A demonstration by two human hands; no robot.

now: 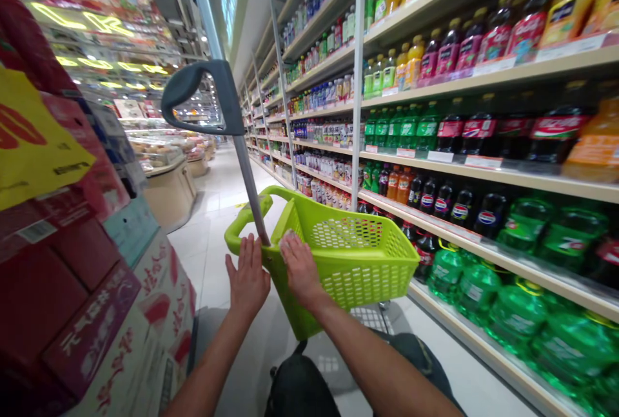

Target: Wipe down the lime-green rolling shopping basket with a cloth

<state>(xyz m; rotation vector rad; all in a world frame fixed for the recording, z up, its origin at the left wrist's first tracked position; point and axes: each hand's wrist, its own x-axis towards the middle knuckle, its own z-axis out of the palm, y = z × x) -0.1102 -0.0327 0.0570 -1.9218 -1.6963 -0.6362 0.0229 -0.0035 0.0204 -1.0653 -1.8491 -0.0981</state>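
The green basket [348,257] stands on the floor [213,191] beside the shelves' [522,181] bottom edge, a grey pole [249,178] rising from its near rim. The hands are apart: the left hand [249,280], fingers straight, is at the rim's near left corner; the right hand [302,270] holds a pale cloth [290,238] to the rim, right of the pole

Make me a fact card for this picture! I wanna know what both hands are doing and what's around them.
Place: shop aisle
Left hand: fingers stretched up beside the foot of the gray pole
Right hand: holding a crumpled pale cloth at the basket's rim
Basket color: bright green
Pole: slanted, with a looped handle
Right side: shelves of drink bottles
Left side: stacked boxes, yellow sign
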